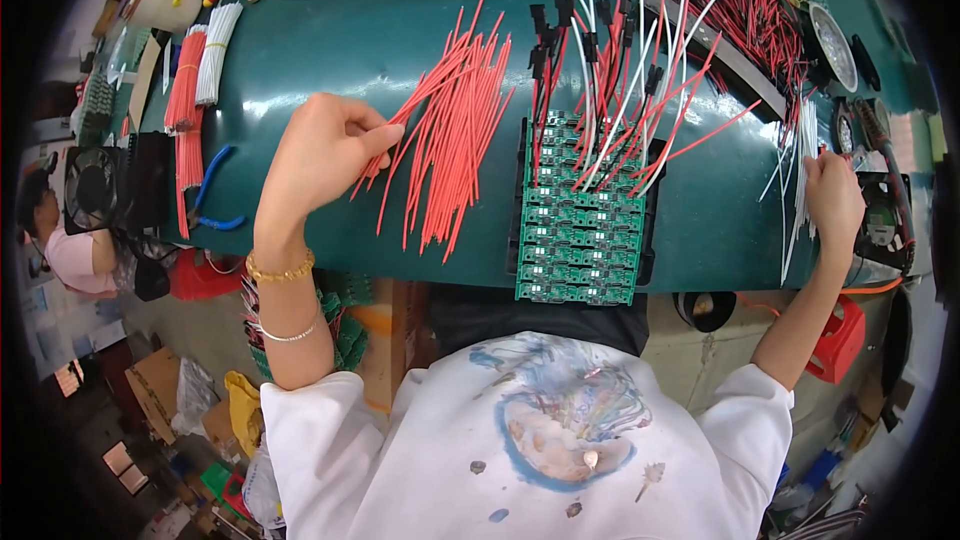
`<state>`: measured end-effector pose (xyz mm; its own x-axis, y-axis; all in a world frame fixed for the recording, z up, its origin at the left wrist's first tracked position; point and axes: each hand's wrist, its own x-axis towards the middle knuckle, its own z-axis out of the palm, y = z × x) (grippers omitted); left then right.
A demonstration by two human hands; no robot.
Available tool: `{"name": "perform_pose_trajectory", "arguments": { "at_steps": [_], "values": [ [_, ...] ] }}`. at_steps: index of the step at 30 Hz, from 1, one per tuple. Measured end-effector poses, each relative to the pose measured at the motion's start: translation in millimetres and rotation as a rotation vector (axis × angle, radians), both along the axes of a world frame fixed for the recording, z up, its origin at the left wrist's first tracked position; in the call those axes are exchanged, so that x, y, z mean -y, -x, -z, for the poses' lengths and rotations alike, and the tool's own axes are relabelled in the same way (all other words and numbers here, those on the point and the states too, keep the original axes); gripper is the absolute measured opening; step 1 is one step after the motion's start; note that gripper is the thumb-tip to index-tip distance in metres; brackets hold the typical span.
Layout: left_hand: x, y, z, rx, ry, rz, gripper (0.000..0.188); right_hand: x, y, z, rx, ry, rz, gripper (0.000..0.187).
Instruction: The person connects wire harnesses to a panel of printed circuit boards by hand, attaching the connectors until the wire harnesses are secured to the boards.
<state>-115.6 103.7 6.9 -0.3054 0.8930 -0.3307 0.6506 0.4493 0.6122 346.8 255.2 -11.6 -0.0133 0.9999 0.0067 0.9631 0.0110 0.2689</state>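
Observation:
My left hand (335, 150) is closed, thumb and fingertips pinching the edge of a loose pile of red wires (455, 155) on the green table. A few wire ends stick out below its fingertips. Far to the right, my right hand (836, 202) has its fingers closed on thin white wires (803, 175) lying near the table's right end. Between the hands lies a green circuit board panel (580, 245) in a dark holder. Red and white wires, some with black connectors (552, 35), rise from its far rows.
Blue-handled cutters (215, 202) lie at left, beside tied bundles of red wires (185, 90) and white wires (217, 55). A grey metal bar (715, 55) fronts a heap of red and black wires (740, 10). Fans (95, 185) stand at both ends. Another person (75, 240) sits far left.

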Motion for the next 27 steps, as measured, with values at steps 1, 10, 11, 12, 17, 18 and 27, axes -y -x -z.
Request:
{"name": "perform_pose_trajectory", "arguments": {
  "at_steps": [1,10,11,12,17,18,27],
  "values": [
    [-3,5,1,0.083,0.021,0.022,0.018,1,-2,-4,0.005,-0.006,0.004,0.023],
    [-16,10,0,-0.257,-0.139,0.18,0.014,3,-9,-9,-0.04,-0.116,-0.013,0.018],
    [-15,8,0,-0.354,-0.126,0.201,0.015,1,-7,-5,-0.069,-0.131,-0.037,0.018],
    [-14,2,-2,-0.436,-0.111,0.218,0.02,0,-6,-1,-0.06,-0.1,-0.03,0.019],
    [-19,1,6,-0.476,-0.134,0.272,0.019,7,-25,0,-0.034,-0.064,-0.02,0.021],
    [-17,3,6,-0.476,-0.118,0.282,0.018,10,-27,-2,-0.051,-0.083,-0.006,0.021],
    [-8,34,-17,0.081,-0.039,0.13,0.009,39,-69,-22,-1.114,0.019,-0.068,0.019]
  ]
}}
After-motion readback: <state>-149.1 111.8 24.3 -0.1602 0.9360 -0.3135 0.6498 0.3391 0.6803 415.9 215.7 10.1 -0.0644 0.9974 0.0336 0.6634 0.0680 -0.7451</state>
